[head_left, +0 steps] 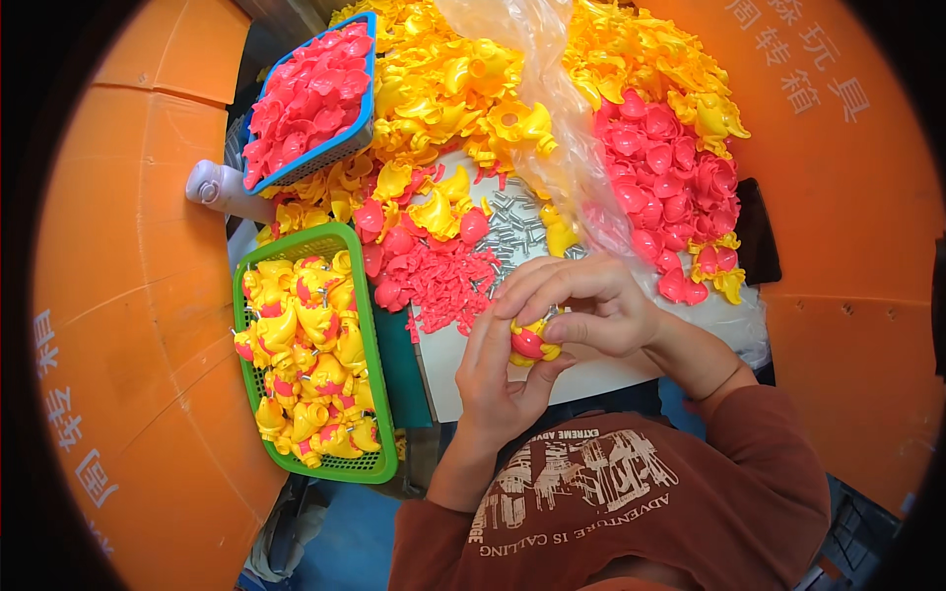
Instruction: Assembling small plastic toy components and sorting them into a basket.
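Note:
Over the front edge of the white work surface, both hands hold a small yellow and pink plastic toy piece (529, 341). My left hand (498, 372) cups it from the left, with the thumb beneath. From the right, the fingers of my right hand (606, 303) close on its upper side, where a small silvery metal part shows. The fingers partly hide the toy. Just beyond my hands lie loose metal cylinders (514, 225), a heap of small pink parts (448, 284) and several yellow shells (437, 212).
At left, a green basket (379, 394) holds assembled yellow and pink pieces. Behind it stand a blue basket (371, 74) of pink shells and a pale bottle (222, 187). Yellow parts (443, 89) and pink shells (660, 177) pile up beyond clear plastic sheeting (567, 148). Orange panels (148, 246) flank the table.

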{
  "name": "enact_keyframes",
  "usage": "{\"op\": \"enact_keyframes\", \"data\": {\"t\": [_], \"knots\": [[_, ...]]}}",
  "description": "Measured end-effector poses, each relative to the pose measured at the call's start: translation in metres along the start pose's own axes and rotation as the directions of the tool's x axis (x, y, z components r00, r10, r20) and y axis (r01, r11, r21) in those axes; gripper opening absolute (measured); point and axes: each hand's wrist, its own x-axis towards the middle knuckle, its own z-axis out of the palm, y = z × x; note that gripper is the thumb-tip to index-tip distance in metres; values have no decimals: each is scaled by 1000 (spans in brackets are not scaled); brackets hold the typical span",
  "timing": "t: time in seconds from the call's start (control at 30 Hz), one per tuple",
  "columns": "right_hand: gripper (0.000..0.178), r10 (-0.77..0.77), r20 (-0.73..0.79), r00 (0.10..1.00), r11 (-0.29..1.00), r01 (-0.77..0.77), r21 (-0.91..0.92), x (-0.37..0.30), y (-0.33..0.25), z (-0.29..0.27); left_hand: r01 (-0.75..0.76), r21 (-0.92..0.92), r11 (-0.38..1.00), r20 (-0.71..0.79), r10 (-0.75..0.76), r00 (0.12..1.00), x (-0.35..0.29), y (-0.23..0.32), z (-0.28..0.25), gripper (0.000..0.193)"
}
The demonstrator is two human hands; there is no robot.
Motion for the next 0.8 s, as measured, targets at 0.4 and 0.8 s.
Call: {"op": "enact_keyframes", "data": {"t": [0.4,0.8], "knots": [[17,193,-106,976,971,-174,162,-10,22,1,139,-215,967,67,-128,990,-1,-25,-1,56],[42,152,-461,874,978,-201,-60,-15,43,-26,593,769,237,-633,157,758,16,-47,-98,48]]}}
